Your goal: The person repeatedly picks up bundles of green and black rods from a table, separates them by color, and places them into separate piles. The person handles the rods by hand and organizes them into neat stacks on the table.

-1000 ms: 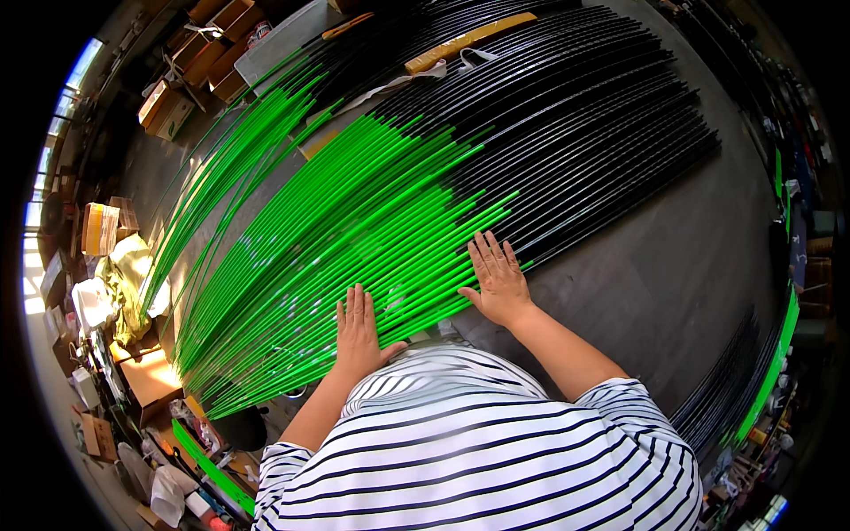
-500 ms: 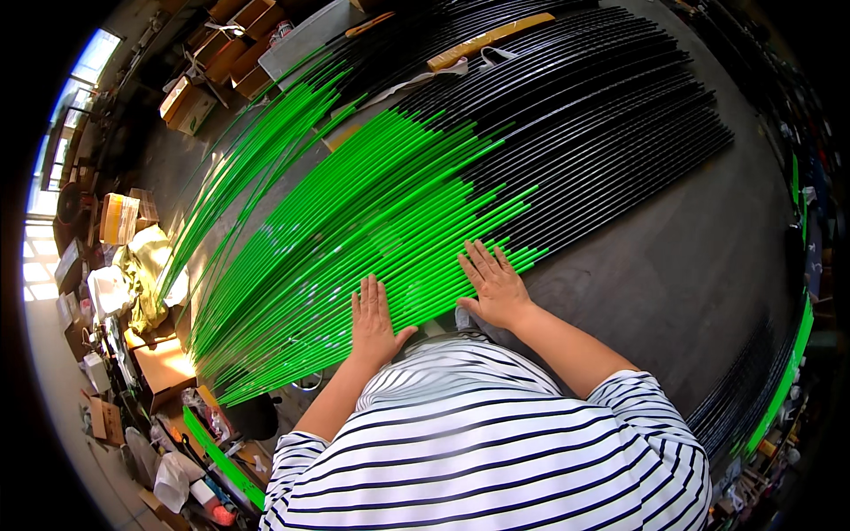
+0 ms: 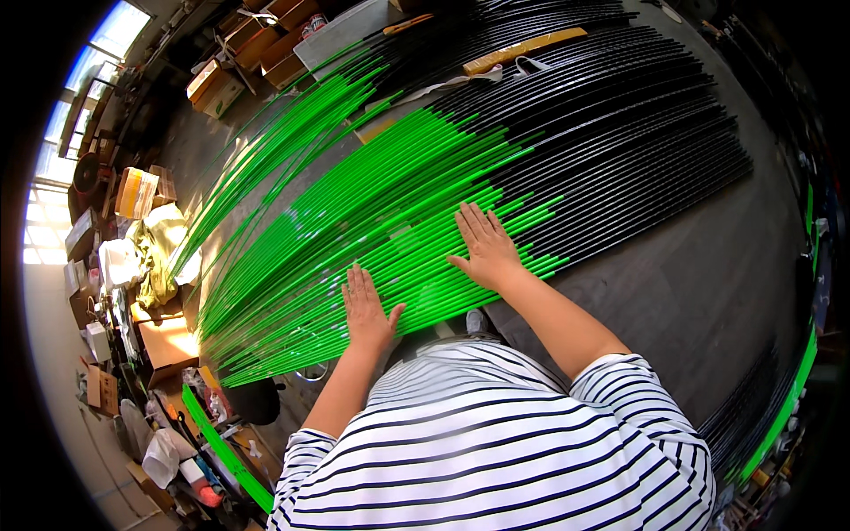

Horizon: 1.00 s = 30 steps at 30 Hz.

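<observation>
Long thin green rods (image 3: 354, 190) lie side by side in a wide sheet, fanning out toward the left. On the right they meet a sheet of black rods (image 3: 611, 159); how the two join I cannot tell. My left hand (image 3: 366, 314) is stretched out flat at the near edge of the green rods, fingers pointing away. My right hand (image 3: 485, 248) rests flat over the green rods close to their right ends, thumb spread toward the left. Neither hand grips a rod.
A dark table top (image 3: 655, 274) extends to the right. A yellow-brown strip (image 3: 522, 50) lies across the far black rods. Cardboard boxes (image 3: 212, 88) stand at the far left, with a carton (image 3: 168, 341) and bags nearer. More black rods (image 3: 753, 407) are at lower right.
Both hands have slid farther away over the green rods, the right one more than the left. The whole view has shifted slightly.
</observation>
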{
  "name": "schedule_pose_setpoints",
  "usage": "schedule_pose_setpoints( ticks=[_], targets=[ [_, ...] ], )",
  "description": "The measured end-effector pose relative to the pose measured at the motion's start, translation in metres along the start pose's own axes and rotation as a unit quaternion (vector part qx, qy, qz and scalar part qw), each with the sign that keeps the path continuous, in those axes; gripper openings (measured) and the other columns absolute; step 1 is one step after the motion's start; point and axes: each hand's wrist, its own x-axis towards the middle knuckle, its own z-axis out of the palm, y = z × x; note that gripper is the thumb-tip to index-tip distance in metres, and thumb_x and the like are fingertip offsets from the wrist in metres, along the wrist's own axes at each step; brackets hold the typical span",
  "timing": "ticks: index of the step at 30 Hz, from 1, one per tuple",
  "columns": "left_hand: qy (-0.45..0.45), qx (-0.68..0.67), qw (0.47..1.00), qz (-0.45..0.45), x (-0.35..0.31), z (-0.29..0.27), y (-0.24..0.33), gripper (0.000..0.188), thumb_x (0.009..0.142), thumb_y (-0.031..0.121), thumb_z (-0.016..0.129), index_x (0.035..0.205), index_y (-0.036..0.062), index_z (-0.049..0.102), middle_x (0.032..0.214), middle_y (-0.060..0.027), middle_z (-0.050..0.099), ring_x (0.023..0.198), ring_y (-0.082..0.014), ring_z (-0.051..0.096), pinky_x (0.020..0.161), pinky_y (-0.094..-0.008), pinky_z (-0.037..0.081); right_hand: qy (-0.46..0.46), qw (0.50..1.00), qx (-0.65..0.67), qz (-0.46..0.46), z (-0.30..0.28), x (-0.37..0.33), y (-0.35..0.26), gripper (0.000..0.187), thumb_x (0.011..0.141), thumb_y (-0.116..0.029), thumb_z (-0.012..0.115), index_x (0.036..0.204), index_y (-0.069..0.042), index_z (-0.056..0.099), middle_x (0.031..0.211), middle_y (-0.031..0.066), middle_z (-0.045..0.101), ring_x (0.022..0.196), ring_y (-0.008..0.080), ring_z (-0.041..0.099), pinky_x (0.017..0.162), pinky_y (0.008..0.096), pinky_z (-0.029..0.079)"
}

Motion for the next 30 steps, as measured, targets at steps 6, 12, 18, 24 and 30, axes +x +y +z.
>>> schedule_pose_setpoints(
  ticks=[6, 12, 18, 24, 30],
  targets=[
    [0.018, 0.016, 1.000, -0.004, 0.025, -0.006, -0.009, 0.091, 0.082, 0.047, 0.056, 0.139, -0.0066, 0.009, 0.147, -0.0226, 0.007, 0.137, -0.0351, 0.006, 0.111, -0.0460, 0.008, -0.021, 1.000, 0.005, 0.007, -0.006, -0.040, -0.009, 0.079, 0.087, -0.055, 0.040, 0.141, -0.002, 0.020, 0.149, 0.0127, 0.014, 0.138, 0.0255, 0.012, 0.112, 0.0402, 0.010],
    [0.038, 0.027, 0.998, 0.039, 0.087, 0.007, 0.012, 0.095, 0.080, 0.062, 0.046, 0.140, -0.0048, 0.014, 0.148, -0.0190, 0.010, 0.138, -0.0304, 0.007, 0.111, -0.0453, 0.006, -0.002, 1.000, 0.025, 0.004, 0.004, -0.063, -0.010, 0.080, 0.085, -0.055, 0.044, 0.140, -0.001, 0.022, 0.148, 0.0136, 0.017, 0.137, 0.0273, 0.015, 0.111, 0.0417, 0.011],
    [0.008, 0.009, 0.997, 0.074, 0.080, 0.016, 0.021, 0.095, 0.080, 0.060, 0.049, 0.140, -0.0043, 0.014, 0.148, -0.0192, 0.011, 0.138, -0.0302, 0.008, 0.111, -0.0457, 0.007, 0.034, 0.998, 0.000, 0.052, -0.013, -0.014, 0.004, 0.076, 0.088, -0.055, 0.038, 0.141, -0.002, 0.020, 0.148, 0.0127, 0.016, 0.137, 0.0255, 0.014, 0.112, 0.0407, 0.009],
    [-0.015, 0.020, 0.995, 0.094, 0.065, 0.010, 0.026, 0.094, 0.080, 0.060, 0.047, 0.140, -0.0050, 0.013, 0.148, -0.0200, 0.010, 0.138, -0.0316, 0.007, 0.111, -0.0467, 0.006, -0.024, 0.995, -0.029, 0.096, -0.013, 0.033, 0.013, 0.077, 0.089, -0.059, 0.028, 0.143, -0.007, 0.012, 0.150, 0.0079, 0.009, 0.139, 0.0211, 0.006, 0.113, 0.0366, 0.005],
    [-0.018, -0.010, 0.999, 0.046, 0.065, 0.005, 0.027, 0.090, 0.082, 0.050, 0.052, 0.140, -0.0051, 0.011, 0.148, -0.0199, 0.008, 0.138, -0.0323, 0.006, 0.111, -0.0453, 0.006, -0.034, 0.996, -0.023, 0.077, -0.010, 0.011, 0.013, 0.079, 0.089, -0.058, 0.032, 0.142, -0.003, 0.013, 0.150, 0.0112, 0.009, 0.139, 0.0242, 0.006, 0.113, 0.0377, 0.006]
  ],
)
